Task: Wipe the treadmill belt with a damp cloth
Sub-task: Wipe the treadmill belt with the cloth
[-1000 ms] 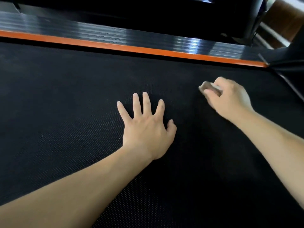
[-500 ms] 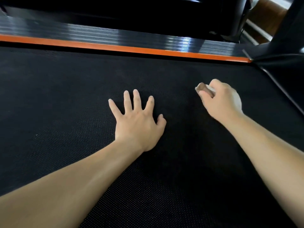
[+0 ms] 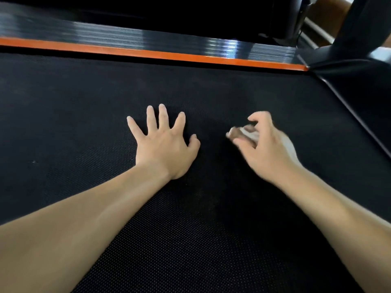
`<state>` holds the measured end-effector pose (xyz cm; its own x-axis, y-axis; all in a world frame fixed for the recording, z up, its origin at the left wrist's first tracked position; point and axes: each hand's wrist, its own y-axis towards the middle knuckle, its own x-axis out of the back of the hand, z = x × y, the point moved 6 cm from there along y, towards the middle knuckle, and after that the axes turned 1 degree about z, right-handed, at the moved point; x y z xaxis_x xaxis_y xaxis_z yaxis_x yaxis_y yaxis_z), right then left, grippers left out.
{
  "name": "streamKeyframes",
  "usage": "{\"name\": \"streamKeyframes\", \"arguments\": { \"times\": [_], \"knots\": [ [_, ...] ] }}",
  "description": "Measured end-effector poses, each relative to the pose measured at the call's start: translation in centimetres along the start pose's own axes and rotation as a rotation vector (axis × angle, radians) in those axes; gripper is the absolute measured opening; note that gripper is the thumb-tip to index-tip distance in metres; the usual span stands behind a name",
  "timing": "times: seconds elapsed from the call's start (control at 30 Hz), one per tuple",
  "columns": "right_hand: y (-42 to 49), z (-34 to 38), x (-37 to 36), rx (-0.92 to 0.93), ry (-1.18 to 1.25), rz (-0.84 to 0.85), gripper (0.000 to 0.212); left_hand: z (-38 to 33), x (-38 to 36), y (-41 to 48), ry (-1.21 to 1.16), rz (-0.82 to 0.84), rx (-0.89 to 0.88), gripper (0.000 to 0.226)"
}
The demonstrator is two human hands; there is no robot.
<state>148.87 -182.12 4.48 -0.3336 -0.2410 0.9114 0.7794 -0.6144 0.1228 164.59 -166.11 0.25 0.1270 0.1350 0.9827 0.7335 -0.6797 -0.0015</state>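
On head view, right of centre: right hand (image 3: pixel 268 149) pinches small wadded cloth (image 3: pixel 241 133) between thumb and curled fingers, blurred. Cloth pokes out leftward toward left hand (image 3: pixel 165 146), near its thumb but apart. Left hand lies flat on treadmill belt (image 3: pixel 84 102), fingers spread, holding nothing. Cloth-to-belt contact: cannot tell. Right hand is the nearer one; next stroke probably runs toward orange strip (image 3: pixel 148 52).

Belt (image 3: pixel 84 106): matt black, fine dotted weave texture, rough-looking. Side rail (image 3: pixel 148 42) at upper frame: glossy black ribbed plastic, strong highlights, with smooth orange trim strip (image 3: pixel 169 55). Cloth (image 3: pixel 243 133): soft brownish-white fabric, blurred. Upright (image 3: pixel 359 28) upper right: smooth dark plastic or metal.
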Motion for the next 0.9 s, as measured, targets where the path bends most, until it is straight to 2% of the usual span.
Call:
{"name": "streamKeyframes", "arguments": {
  "times": [0.07, 0.13, 0.2, 0.27, 0.3, 0.43, 0.47, 0.53, 0.6, 0.67, 0.73, 0.83, 0.9],
  "knots": [
    [-2.2, 0.8, -0.7, 0.1, 0.01, 0.056, 0.036, 0.0, 0.1, 0.0, 0.002, -0.002, 0.001, 0.071],
    [-1.8, 0.0, -0.1, 0.124, -0.049, 0.039, 0.029, 0.0, 0.1, -0.1, 0.001, 0.004, 0.003, 0.071],
    [0.0, -1.9, 1.1, 0.04, -0.087, -0.031, 0.04, -0.1, 0.0, 0.0, -0.002, 0.018, 0.01, 0.07],
    [0.8, -2.8, 1.9, -0.054, -0.121, -0.081, 0.04, 0.0, 0.0, 0.0, 0.001, 0.025, 0.018, 0.07],
    [0.5, -2.4, 1.7, -0.036, -0.143, -0.08, 0.04, -0.1, 0.0, 0.0, 0.003, 0.027, 0.018, 0.07],
    [-5.3, 2.1, 0.1, 0.282, -0.082, 0.037, 0.031, -0.1, 0.1, -0.2, -0.006, 0.02, 0.019, 0.07],
    [-5.9, 1.8, 0.1, 0.308, -0.069, 0.061, 0.029, -0.1, 0.2, -0.3, -0.009, 0.019, 0.02, 0.07],
    [-4.4, -0.5, 0.8, 0.223, -0.115, 0.031, 0.031, -0.1, 0.3, -0.3, -0.011, 0.021, 0.022, 0.069],
    [-2.1, -3.4, 1.9, 0.063, -0.172, -0.029, 0.034, -0.1, 0.3, -0.3, -0.013, 0.029, 0.02, 0.068],
    [-1.7, -4.1, 2.5, -0.037, -0.15, -0.076, 0.035, -0.1, 0.4, -0.5, -0.029, 0.026, 0.016, 0.065],
    [-3.8, -2.6, 1.8, 0.035, -0.104, -0.058, 0.039, -0.3, 0.7, -0.7, -0.066, 0.017, 0.007, 0.061],
    [-9.1, 0.5, 1.0, 0.216, 0.029, 0.055, 0.044, -1.5, 1.2, -2.6, -0.112, 0.042, -0.024, 0.058],
    [-9.3, -0.5, 1.4, 0.255, -0.045, 0.048, 0.036, -2.9, 0.9, -5.0, -0.111, 0.089, -0.059, 0.061]
  ]
}}
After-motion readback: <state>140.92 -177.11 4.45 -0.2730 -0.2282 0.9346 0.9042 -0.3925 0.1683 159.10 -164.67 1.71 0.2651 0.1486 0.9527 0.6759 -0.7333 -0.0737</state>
